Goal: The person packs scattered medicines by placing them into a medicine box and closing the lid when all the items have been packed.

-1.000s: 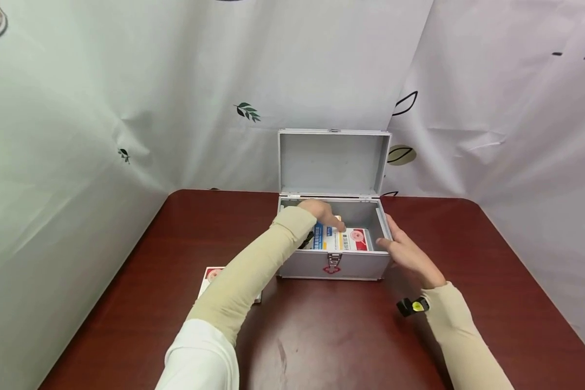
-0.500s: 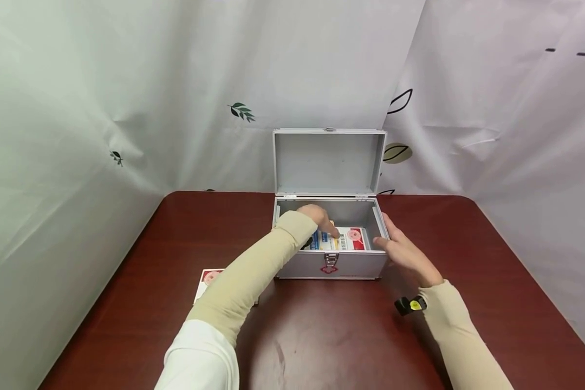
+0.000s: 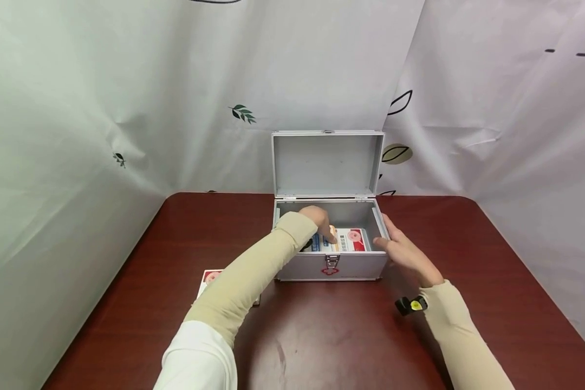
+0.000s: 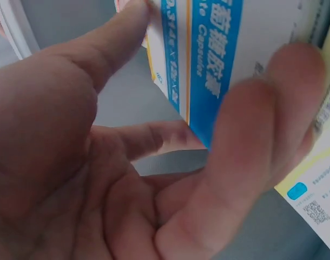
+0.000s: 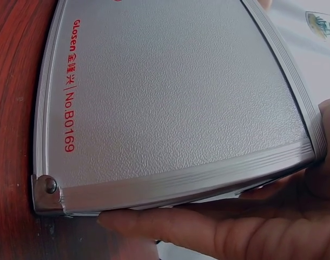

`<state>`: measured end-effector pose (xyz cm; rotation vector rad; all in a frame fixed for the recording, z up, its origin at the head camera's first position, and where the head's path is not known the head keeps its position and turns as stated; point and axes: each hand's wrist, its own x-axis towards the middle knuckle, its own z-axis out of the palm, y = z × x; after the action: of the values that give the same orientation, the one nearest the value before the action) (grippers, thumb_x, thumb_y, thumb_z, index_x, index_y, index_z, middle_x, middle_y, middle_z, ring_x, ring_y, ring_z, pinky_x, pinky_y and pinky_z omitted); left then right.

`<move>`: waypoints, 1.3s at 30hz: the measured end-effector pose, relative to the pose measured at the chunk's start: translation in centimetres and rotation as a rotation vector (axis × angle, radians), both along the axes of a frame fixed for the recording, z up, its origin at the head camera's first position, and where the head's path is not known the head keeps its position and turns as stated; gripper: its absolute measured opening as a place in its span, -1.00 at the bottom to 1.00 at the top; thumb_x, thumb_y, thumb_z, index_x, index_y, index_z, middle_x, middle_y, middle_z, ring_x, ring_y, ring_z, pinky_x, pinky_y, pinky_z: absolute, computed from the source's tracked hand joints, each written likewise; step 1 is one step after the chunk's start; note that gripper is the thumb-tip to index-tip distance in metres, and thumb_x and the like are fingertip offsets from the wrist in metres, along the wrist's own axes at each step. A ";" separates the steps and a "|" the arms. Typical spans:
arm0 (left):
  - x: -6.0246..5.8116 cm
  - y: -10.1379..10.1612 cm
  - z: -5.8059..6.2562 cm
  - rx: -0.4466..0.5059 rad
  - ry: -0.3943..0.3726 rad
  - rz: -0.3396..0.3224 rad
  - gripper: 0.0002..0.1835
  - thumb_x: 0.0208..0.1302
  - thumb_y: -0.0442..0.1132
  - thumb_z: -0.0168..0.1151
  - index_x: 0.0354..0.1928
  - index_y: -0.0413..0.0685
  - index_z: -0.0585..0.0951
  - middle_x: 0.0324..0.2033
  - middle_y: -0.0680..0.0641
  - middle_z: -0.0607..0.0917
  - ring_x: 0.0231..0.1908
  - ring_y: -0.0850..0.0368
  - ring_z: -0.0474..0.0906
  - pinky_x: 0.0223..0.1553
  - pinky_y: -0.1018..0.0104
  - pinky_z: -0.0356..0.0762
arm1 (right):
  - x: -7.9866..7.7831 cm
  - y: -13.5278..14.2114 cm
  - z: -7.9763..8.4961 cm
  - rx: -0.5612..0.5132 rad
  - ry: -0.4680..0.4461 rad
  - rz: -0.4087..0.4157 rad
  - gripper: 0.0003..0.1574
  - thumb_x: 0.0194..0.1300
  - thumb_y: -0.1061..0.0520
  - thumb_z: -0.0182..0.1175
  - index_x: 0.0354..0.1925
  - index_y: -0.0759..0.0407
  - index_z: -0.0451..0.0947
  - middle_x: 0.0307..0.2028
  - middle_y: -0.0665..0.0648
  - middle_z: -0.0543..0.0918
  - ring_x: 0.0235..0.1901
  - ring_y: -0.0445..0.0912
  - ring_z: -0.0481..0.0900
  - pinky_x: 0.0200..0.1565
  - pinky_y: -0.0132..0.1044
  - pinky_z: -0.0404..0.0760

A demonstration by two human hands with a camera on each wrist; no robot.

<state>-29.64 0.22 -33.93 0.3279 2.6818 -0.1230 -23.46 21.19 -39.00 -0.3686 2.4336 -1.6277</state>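
Observation:
A silver metal first-aid case (image 3: 299,269) stands on the table with its lid raised. My left hand (image 3: 320,221) reaches down inside it, holding a blue-and-white capsule box (image 4: 208,59) between thumb and fingers in the left wrist view. Beside that box in the case lies a white-and-red medicine box (image 3: 357,239). A yellow-and-white box (image 4: 311,208) shows past the fingertips in the left wrist view. My right hand (image 3: 405,252) grips the case's right wall, thumb over the rim and fingers along the outside. The sleeve hides part of the case's left interior.
Left of the case, a white-and-red box (image 3: 208,278) lies on the brown table (image 3: 331,330), mostly covered by my left forearm. The raised lid (image 3: 327,165) stands close to the white curtain (image 3: 185,81) behind the table.
My left hand has lowered slightly within the case, and its fingers are bent further down. The right hand stays on the case wall. The head view has shifted a little.

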 end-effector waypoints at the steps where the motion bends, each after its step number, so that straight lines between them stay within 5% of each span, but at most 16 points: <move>1: 0.0 -0.1 0.0 -0.003 -0.013 -0.003 -0.37 0.01 0.27 0.22 0.00 -0.02 0.60 0.00 -0.01 0.57 -0.07 0.15 0.48 0.01 0.31 0.42 | 0.0 0.0 0.0 0.018 -0.001 -0.001 -0.13 0.30 0.29 -0.12 0.43 0.03 -0.28 0.37 0.32 -0.07 0.28 0.25 -0.01 0.17 0.25 0.09; 10: -0.6 -1.3 1.7 0.024 -0.125 0.026 -0.33 0.02 0.25 0.22 0.13 0.02 0.52 0.16 -0.03 0.46 0.07 0.09 0.40 0.04 0.25 0.39 | -0.2 -0.3 0.0 0.125 0.060 -0.020 -0.20 0.31 0.28 -0.16 0.41 0.22 -0.26 0.36 0.32 -0.09 0.30 0.21 -0.06 0.21 0.27 -0.05; 13: -0.6 -1.8 2.7 0.108 -0.128 0.039 -0.30 0.05 0.22 0.22 0.18 -0.02 0.44 0.14 -0.04 0.48 -0.05 0.09 0.51 -0.11 0.28 0.49 | -0.1 -0.3 0.2 0.149 0.053 -0.029 -0.19 0.33 0.26 -0.17 0.41 0.22 -0.30 0.37 0.31 -0.11 0.32 0.20 -0.10 0.23 0.27 -0.09; 17: -0.3 -3.0 4.3 0.332 -0.192 0.062 -0.31 0.12 0.14 0.22 0.21 -0.07 0.34 0.07 -0.11 0.47 -0.37 0.05 0.62 -0.38 0.30 0.58 | 0.4 -0.1 0.2 0.180 0.024 -0.039 -0.19 0.35 0.24 -0.18 0.41 0.21 -0.36 0.38 0.31 -0.15 0.33 0.22 -0.14 0.22 0.28 -0.11; 24: 0.8 -7.2 6.5 0.578 -0.113 -0.126 -0.33 0.23 0.09 0.12 0.33 0.09 0.17 -0.23 -0.14 0.57 -0.50 -0.03 0.60 -0.36 0.14 0.58 | 0.9 0.3 0.5 0.211 0.074 -0.043 -0.21 0.36 0.23 -0.18 0.40 0.28 -0.32 0.36 0.36 -0.11 0.31 0.22 -0.10 0.23 0.25 -0.07; 27: 1.7 -9.3 5.9 0.701 -0.025 -0.174 -0.36 0.25 0.05 0.11 0.32 0.11 0.18 -0.35 -0.11 0.60 -0.46 -0.05 0.62 -0.37 0.17 0.56 | 1.0 0.5 0.5 0.195 0.071 -0.034 -0.21 0.36 0.25 -0.17 0.40 0.28 -0.33 0.36 0.35 -0.13 0.31 0.21 -0.11 0.23 0.24 -0.08; 32: 3.4 -13.0 3.2 0.895 0.137 -0.199 -0.52 0.24 0.00 0.14 0.17 0.02 0.38 -0.39 -0.06 0.64 -0.45 0.04 0.60 -0.42 0.25 0.52 | 1.1 0.5 0.5 0.193 0.054 -0.030 -0.18 0.35 0.25 -0.17 0.40 0.29 -0.36 0.36 0.38 -0.16 0.30 0.25 -0.11 0.21 0.28 -0.07; 36: 4.7 -16.0 0.9 0.899 0.238 -0.168 -0.56 0.18 -0.01 0.21 0.04 -0.07 0.49 -0.27 -0.05 0.63 -0.27 0.10 0.55 -0.22 0.20 0.50 | 0.9 0.6 0.6 0.183 0.053 -0.034 -0.17 0.35 0.25 -0.17 0.40 0.28 -0.37 0.36 0.38 -0.17 0.30 0.25 -0.11 0.21 0.28 -0.06; 39: 6.1 -18.3 -1.1 0.814 0.242 -0.161 -0.43 0.08 0.07 0.28 0.09 -0.06 0.46 -0.10 -0.05 0.56 -0.06 0.05 0.47 -0.02 0.08 0.41 | 0.9 0.6 0.6 0.172 0.039 -0.036 -0.17 0.35 0.25 -0.16 0.40 0.27 -0.38 0.37 0.37 -0.17 0.30 0.26 -0.12 0.20 0.29 -0.06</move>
<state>-23.56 -18.08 -35.03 0.8107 2.8080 0.9554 -22.58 21.81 -38.43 -0.3337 2.5996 -1.4228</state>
